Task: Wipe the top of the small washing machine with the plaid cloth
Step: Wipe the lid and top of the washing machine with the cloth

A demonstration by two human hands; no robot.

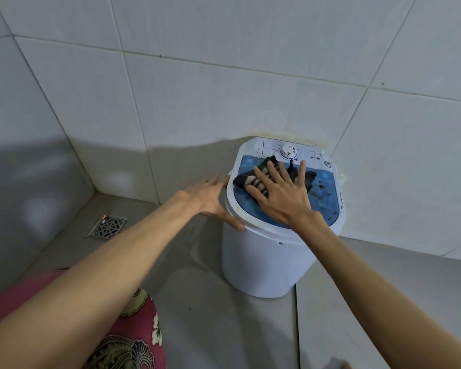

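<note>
White wall tiles [197, 102] meet the grey floor [197, 302] where we crouch. At nine o'clock of the machine a floor drain [107, 227] sits well apart. Our left hand [210, 198] braces the small washing machine [264, 262] at its left rim, fingers loosely spread. Our right hand [280, 193] lies flat, fingers splayed, pressing the plaid cloth [250, 179] onto the blue lid [325, 198]; cloth shows between and beyond them. At twelve o'clock sits a dial [288, 151]; dark spots dot the lid at three o'clock.
</note>
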